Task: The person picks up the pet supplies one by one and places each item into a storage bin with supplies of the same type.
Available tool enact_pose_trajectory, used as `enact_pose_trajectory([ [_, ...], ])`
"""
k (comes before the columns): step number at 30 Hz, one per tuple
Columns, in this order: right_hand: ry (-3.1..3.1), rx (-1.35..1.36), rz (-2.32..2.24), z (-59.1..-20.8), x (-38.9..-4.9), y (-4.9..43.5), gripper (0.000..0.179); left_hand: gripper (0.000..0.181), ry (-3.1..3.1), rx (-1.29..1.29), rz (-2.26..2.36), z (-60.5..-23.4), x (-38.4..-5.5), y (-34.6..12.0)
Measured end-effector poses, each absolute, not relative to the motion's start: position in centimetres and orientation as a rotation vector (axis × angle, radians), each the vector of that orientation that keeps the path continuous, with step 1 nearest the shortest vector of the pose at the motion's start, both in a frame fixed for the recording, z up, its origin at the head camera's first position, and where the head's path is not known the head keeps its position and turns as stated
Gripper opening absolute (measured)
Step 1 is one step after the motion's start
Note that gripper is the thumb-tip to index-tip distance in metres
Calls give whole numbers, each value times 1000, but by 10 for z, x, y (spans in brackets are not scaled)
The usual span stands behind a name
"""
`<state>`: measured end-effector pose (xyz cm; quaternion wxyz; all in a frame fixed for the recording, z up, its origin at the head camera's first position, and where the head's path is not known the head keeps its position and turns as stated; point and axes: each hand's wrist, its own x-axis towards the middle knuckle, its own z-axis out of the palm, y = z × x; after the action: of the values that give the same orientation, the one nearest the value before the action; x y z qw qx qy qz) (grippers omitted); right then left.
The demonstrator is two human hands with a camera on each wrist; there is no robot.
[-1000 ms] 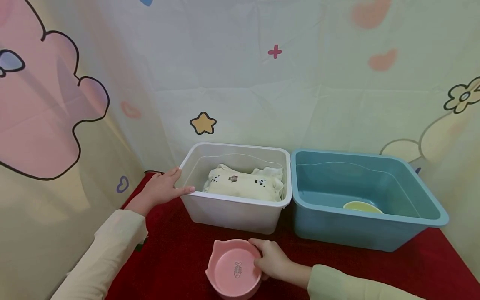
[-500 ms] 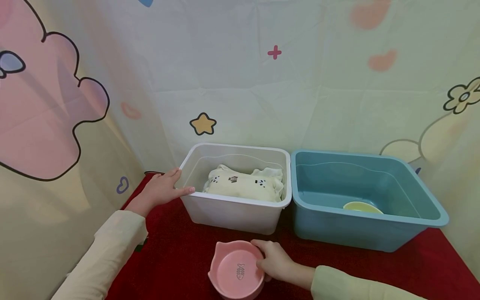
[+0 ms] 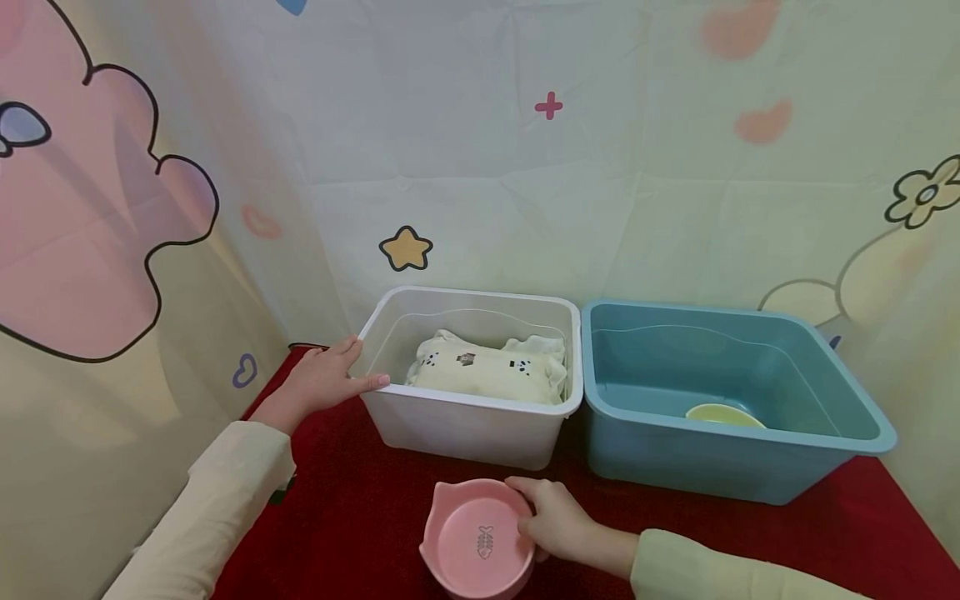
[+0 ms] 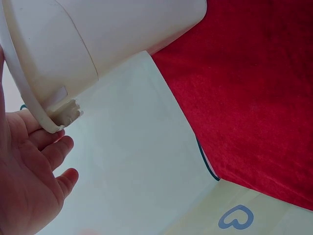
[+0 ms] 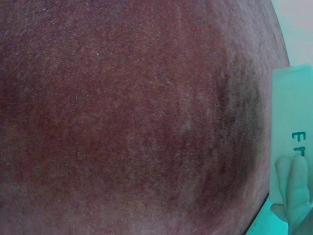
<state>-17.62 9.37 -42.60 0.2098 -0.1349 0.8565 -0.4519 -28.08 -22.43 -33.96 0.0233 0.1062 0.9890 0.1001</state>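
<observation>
Near the front of the red cloth, my right hand (image 3: 558, 521) grips the right side of a pink cat-eared pet bowl (image 3: 465, 550). The thumb is over its rim and a fishbone print shows inside. At the right edge of the right wrist view, fingers (image 5: 293, 186) lie against the bowl's lettered wall (image 5: 292, 107), tinted green there. My left hand (image 3: 322, 375) holds the near left corner of a white plastic bin (image 3: 465, 429), thumb along the front rim. In the left wrist view, the other fingers (image 4: 56, 152) bend loosely below the rim (image 4: 24, 88).
A cream pillow (image 3: 487, 371) with small prints and ruffled ends lies in the white bin. Close on its right stands a blue bin (image 3: 697, 458) holding a pale yellow round item (image 3: 726, 413), partly hidden by the front wall. A printed curtain (image 3: 480, 167) hangs behind the bins.
My right hand and the pink bowl have shifted slightly to the right. The left hand and both bins stay where they were.
</observation>
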Motion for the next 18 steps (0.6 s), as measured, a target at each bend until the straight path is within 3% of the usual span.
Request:
enact_pose_trajectory([
  [18,2391,-398,-1250,-423,-175,96,55,95,3064,330,315,-339,-281,-225],
])
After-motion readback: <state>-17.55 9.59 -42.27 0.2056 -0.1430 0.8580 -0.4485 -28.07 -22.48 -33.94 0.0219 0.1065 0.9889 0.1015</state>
